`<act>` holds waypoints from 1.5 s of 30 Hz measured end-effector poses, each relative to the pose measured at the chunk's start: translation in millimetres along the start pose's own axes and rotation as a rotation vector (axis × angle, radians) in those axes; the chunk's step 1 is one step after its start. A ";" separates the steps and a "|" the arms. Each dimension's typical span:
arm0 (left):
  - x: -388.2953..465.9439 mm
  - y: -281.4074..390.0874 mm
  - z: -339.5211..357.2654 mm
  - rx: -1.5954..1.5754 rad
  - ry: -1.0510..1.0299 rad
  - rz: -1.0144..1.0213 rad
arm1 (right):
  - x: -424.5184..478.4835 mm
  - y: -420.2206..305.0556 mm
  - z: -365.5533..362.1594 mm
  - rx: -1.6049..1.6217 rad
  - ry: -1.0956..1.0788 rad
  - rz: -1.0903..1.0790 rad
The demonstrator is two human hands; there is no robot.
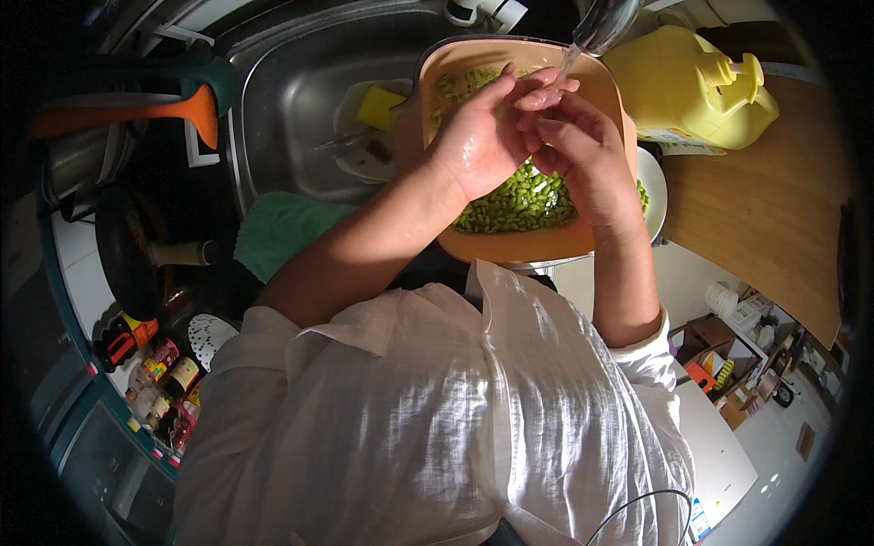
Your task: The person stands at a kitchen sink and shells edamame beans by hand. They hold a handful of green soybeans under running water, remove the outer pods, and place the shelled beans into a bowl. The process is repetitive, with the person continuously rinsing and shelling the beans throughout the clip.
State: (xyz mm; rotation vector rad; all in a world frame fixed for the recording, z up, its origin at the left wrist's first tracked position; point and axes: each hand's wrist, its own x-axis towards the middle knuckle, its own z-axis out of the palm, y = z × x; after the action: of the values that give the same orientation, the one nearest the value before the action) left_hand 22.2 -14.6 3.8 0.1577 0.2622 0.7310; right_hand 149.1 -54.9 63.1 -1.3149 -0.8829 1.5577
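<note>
Water runs from the metal faucet [604, 31] onto the fingers of my two hands. My left hand [478, 133] is wet and turned palm up, fingers spread, holding nothing that I can see. Against its fingers rest the bent fingers of my right hand [580, 140]; whether something small is between them is hidden. Both hands are above an orange-lined square pot [519, 247]. Shelled green beans [522, 201], probably edamame, lie in water inside it. Partly under the pot's right side, a white plate [655, 194] carries more green beans.
Left of the pot is a stainless steel sink [293, 130] holding a dish with a yellow sponge [379, 108]. A green cloth [287, 228] drapes its front edge. A yellow pump bottle [676, 89] stands at right beside a wooden board [765, 205]. Several sauce bottles [160, 382] stand lower left.
</note>
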 end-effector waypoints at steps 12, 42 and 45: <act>0.4 0.2 -7.4 0.168 0.199 0.056 | 4.9 7.7 1.0 0.037 0.035 -0.021; 8.7 -0.9 -12.1 2.781 -0.141 -0.256 | -79.4 21.7 -106.9 -0.841 0.726 -0.272; 3.2 -21.1 -19.2 2.789 -0.169 -0.287 | -95.3 39.3 -143.3 -1.079 0.735 -0.159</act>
State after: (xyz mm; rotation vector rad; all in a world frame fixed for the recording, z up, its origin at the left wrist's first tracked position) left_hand 32.4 -27.0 -20.0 2.6998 0.9422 -0.4777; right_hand 286.9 -161.3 34.1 -2.2574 -1.3171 0.2847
